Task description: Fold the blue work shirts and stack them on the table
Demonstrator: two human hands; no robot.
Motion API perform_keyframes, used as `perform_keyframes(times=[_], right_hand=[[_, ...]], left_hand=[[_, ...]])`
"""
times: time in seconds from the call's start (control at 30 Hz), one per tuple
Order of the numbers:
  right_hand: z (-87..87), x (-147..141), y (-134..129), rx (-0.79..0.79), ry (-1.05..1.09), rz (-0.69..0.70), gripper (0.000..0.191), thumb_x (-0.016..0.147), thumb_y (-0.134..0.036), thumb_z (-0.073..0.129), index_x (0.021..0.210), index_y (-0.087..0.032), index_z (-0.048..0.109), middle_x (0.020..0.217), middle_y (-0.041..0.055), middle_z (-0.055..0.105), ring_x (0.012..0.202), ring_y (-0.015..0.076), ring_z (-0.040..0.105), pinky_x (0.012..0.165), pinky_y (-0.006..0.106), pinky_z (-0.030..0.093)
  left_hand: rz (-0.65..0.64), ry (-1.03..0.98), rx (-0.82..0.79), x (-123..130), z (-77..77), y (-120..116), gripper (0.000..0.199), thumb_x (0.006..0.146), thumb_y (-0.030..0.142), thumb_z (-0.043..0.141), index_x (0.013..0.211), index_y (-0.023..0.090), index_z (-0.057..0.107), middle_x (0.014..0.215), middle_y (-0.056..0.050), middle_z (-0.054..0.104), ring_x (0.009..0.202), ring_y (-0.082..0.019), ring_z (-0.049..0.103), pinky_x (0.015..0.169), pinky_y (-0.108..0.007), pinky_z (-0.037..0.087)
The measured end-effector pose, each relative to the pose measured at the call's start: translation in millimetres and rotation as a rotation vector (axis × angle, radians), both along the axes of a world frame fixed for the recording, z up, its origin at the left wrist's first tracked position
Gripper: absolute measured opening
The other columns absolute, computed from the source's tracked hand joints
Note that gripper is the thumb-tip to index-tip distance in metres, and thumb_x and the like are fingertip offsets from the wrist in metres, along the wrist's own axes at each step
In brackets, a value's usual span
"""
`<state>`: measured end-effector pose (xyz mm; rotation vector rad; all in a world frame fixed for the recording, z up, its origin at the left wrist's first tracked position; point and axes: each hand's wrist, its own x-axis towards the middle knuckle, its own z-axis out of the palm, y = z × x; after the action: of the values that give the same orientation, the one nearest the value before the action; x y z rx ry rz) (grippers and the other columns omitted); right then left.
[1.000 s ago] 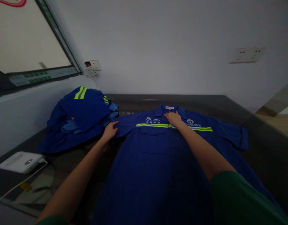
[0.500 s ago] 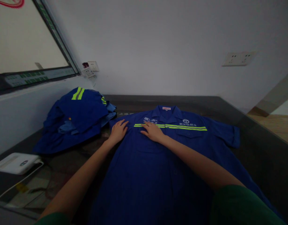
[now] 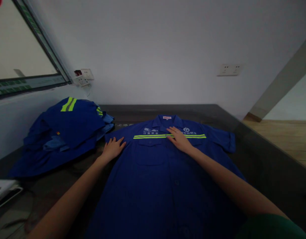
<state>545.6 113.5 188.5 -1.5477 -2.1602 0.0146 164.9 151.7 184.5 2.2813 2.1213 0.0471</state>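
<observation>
A blue short-sleeved work shirt (image 3: 153, 179) lies spread out front side up, its collar towards the wall. Across its chest runs a yellow-green and grey reflective stripe (image 3: 149, 136), with white printing above it. My left hand (image 3: 112, 149) rests with fingers spread on the sleeve at the shirt's left side. Near the middle of the chest, my right hand (image 3: 179, 139) lies flat with its fingers apart, over the front opening and the stripe. Neither hand grips the cloth.
A heap of blue clothing (image 3: 68, 129) with reflective strips sits at the left of the dark table (image 3: 262, 166). A white device (image 3: 3, 191) with a cable is at the left edge. Behind the table stands a wall with sockets (image 3: 229, 70); a window is at upper left.
My right hand has moved right across the chest, from the left-side printing to the front opening. My left hand stays at the left sleeve. The camera view has turned to the right.
</observation>
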Motion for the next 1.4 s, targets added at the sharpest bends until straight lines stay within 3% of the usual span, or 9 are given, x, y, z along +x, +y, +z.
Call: perform_keyframes(times=[0.17,0.3,0.4,0.5,0.73,0.9,1.13,1.27,1.4], right_hand=[[-8.6,154,-25,0.005,-0.097,-0.462,0.056,0.096,-0.041,0.035,0.140,-0.008,0.046,0.144,0.0201,0.044,0.137,0.0308,0.037,0.112,0.047,0.031],[-22.7,225,-60,-0.233,-0.224,-0.628,0.057,0.096,-0.047,0.029,0.146,-0.021,0.039,0.152,0.0146,0.034,0.140,0.0349,0.029,0.108,0.062,0.028],[-26.8,242,-74,-0.343,-0.238,-0.658,0.057,0.097,-0.049,0.023,0.149,-0.028,0.032,0.156,0.0119,0.027,0.142,0.0343,0.025,0.104,0.071,0.024],[-24.3,242,-79,-0.316,-0.226,-0.658,0.057,0.098,-0.050,0.022,0.148,-0.025,0.034,0.155,0.0127,0.028,0.142,0.0334,0.025,0.104,0.071,0.022],[-16.7,219,-99,0.085,-0.119,-0.569,0.055,0.095,-0.039,0.033,0.135,-0.006,0.051,0.144,0.0218,0.044,0.138,0.0323,0.034,0.110,0.052,0.031],[-2.9,181,-143,0.121,-0.015,-0.346,0.046,0.090,-0.040,0.043,0.121,-0.014,0.063,0.136,0.0162,0.054,0.129,0.0317,0.047,0.108,0.052,0.036],[32.0,121,-249,-0.004,0.137,-0.103,0.038,0.087,-0.050,0.048,0.107,-0.025,0.069,0.123,0.0077,0.064,0.117,0.0274,0.058,0.105,0.048,0.042],[50.6,99,-293,-0.064,0.197,-0.108,0.043,0.083,-0.059,0.050,0.105,-0.028,0.068,0.110,0.0050,0.070,0.104,0.0270,0.066,0.094,0.044,0.052],[43.0,107,-335,-0.164,0.200,-0.313,0.044,0.077,-0.068,0.050,0.079,-0.030,0.072,0.078,0.0053,0.074,0.066,0.0263,0.070,0.059,0.038,0.058]], left_hand=[[-0.154,-0.059,0.043,-13,-10.9,19,0.054,0.097,0.044,0.023,0.138,0.022,0.052,0.147,-0.012,0.044,0.139,-0.036,0.032,0.108,-0.057,0.028],[-0.182,-0.046,0.049,-23,-24.5,28,0.056,0.096,0.046,0.028,0.145,0.024,0.040,0.152,-0.013,0.035,0.139,-0.039,0.030,0.105,-0.059,0.031],[-0.174,-0.018,0.039,-25,-28.4,29,0.057,0.095,0.049,0.029,0.147,0.027,0.035,0.155,-0.015,0.029,0.140,-0.040,0.027,0.105,-0.060,0.029],[-0.140,-0.034,0.028,-23,-25.8,25,0.057,0.095,0.049,0.031,0.147,0.027,0.036,0.155,-0.015,0.028,0.141,-0.040,0.026,0.106,-0.060,0.028],[-0.171,-0.319,0.300,-23,-6.3,-6,0.049,0.091,0.036,0.035,0.127,0.010,0.057,0.134,-0.016,0.054,0.128,-0.027,0.046,0.109,-0.042,0.033],[-0.158,-0.541,0.279,-27,27.9,-72,0.045,0.082,0.033,0.046,0.119,0.012,0.059,0.121,-0.014,0.062,0.111,-0.026,0.058,0.100,-0.042,0.043],[-0.064,-0.919,-0.064,-45,67.1,-230,0.048,0.078,0.056,0.053,0.103,0.016,0.060,0.083,-0.007,0.070,0.061,-0.018,0.066,0.062,-0.032,0.055],[0.024,-0.824,-0.376,-64,56.7,-305,0.053,0.078,0.065,0.046,0.081,0.017,0.066,0.075,-0.008,0.072,0.058,-0.022,0.068,0.058,-0.033,0.054],[0.101,-0.578,-0.259,-69,15.1,-343,0.045,0.078,0.061,0.051,0.082,0.021,0.072,0.082,-0.009,0.075,0.081,-0.030,0.071,0.076,-0.038,0.054]])
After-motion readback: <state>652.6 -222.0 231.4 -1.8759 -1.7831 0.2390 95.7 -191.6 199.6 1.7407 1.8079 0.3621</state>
